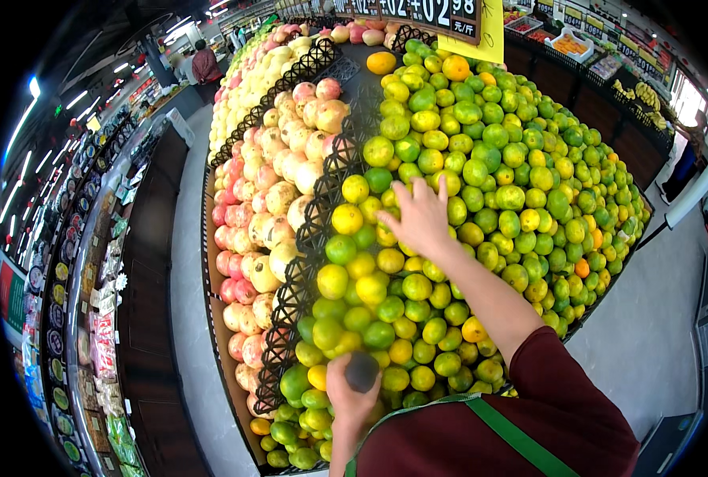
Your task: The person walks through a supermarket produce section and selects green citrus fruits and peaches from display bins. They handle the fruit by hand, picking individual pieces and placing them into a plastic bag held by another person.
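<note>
Green and yellow citrus fruits [497, 197], probably mandarins, lie in a large sloping heap before me. My right hand [419, 216] reaches out over the left part of the heap. Its fingers are spread low over the fruits, and whether the fingertips touch them is hard to tell. Close to my body, my left hand [352, 390] is closed around a dark round object [362, 372]. Only its smooth rounded end shows, so its kind is unclear. Citrus fruits lie just beyond and beside that hand.
A black plastic lattice divider [306, 238] separates the citrus from pomegranates [270, 208]. Price boards [413, 15] and a yellow sign [476, 33] stand at the far end. A shelf of packaged goods [100, 322] runs along the left. A person [206, 67] stands in the background.
</note>
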`<control>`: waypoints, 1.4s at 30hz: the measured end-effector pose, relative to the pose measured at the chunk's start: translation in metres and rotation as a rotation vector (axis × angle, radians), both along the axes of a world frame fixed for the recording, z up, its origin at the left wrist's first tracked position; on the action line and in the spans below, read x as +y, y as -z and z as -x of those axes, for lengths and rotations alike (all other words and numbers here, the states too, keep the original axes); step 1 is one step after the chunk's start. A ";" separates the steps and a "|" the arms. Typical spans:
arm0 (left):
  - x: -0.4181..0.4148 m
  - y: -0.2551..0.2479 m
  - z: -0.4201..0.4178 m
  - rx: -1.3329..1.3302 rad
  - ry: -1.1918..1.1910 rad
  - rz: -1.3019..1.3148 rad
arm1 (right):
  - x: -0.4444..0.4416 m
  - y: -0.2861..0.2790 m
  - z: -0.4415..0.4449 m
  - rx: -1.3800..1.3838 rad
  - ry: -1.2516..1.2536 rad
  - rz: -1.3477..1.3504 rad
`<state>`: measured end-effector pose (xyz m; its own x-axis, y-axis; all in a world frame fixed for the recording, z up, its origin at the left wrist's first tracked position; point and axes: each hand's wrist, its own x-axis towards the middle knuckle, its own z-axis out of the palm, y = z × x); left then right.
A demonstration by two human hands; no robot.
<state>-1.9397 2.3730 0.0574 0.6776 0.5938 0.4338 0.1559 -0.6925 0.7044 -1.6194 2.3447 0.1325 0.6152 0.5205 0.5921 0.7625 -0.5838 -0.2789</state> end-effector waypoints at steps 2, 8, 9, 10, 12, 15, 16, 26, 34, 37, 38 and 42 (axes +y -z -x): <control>0.000 0.000 0.001 -0.002 -0.010 0.009 | 0.004 0.006 0.018 -0.068 -0.094 -0.023; -0.001 0.002 0.000 -0.027 -0.005 0.038 | -0.023 0.025 0.086 0.045 -0.400 -0.045; -0.001 0.003 0.000 -0.028 -0.005 0.029 | -0.029 0.022 0.088 0.066 -0.392 -0.038; 0.000 0.004 0.000 -0.030 -0.005 0.020 | -0.035 0.026 0.085 0.045 -0.403 -0.009; 0.001 0.005 0.001 -0.035 -0.008 0.024 | -0.046 0.020 0.079 0.053 -0.424 0.006; 0.000 0.003 0.002 -0.048 -0.012 0.042 | -0.041 0.008 0.052 0.021 -0.296 -0.056; 0.000 0.002 0.002 -0.052 -0.007 0.031 | -0.038 -0.002 0.041 0.003 -0.180 -0.042; 0.002 0.001 0.000 -0.035 0.006 0.030 | -0.004 0.018 0.049 0.023 -0.590 -0.169; 0.000 0.005 0.001 -0.006 -0.023 0.006 | 0.063 -0.036 -0.033 -0.072 0.064 0.126; 0.000 0.004 0.001 -0.014 -0.009 -0.003 | 0.060 -0.042 -0.006 0.056 -0.165 0.380; 0.000 0.005 0.001 -0.017 -0.007 0.007 | 0.050 -0.036 0.006 -0.071 -0.222 0.347; 0.000 0.002 -0.001 -0.017 -0.002 0.025 | 0.018 -0.007 0.064 -0.114 -0.574 0.110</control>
